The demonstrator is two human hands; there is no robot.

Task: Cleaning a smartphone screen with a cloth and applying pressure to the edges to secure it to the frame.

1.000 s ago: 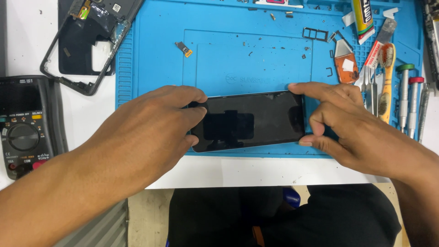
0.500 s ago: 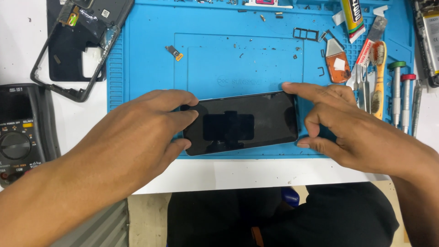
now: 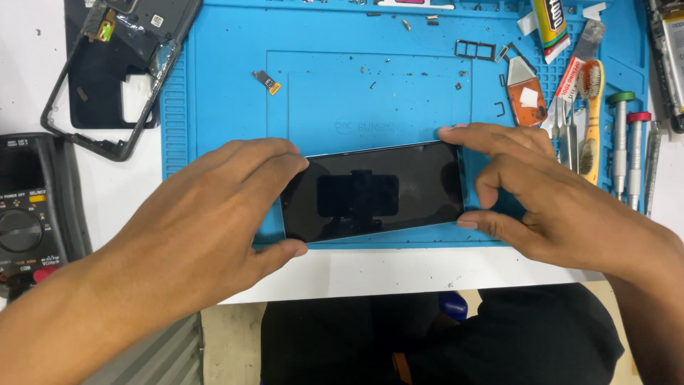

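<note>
Head view: left hand [image 3: 214,214] and right hand [image 3: 548,199] pinch the black phone [image 3: 374,192] between them; press evenly, probably along its edges.

A single head-worn camera looks almost straight down from above the bench's near edge, close enough that the blue work mat [image 3: 235,107] fills most of the frame and its far edge runs off the top. The view faces away from the person, whose lap shows past the bench's near edge at the bottom, with both forearms entering from the lower corners. The bench's white top [image 3: 356,271] appears as a strip along the near edge and at the left; no second view shares the scene.
</note>
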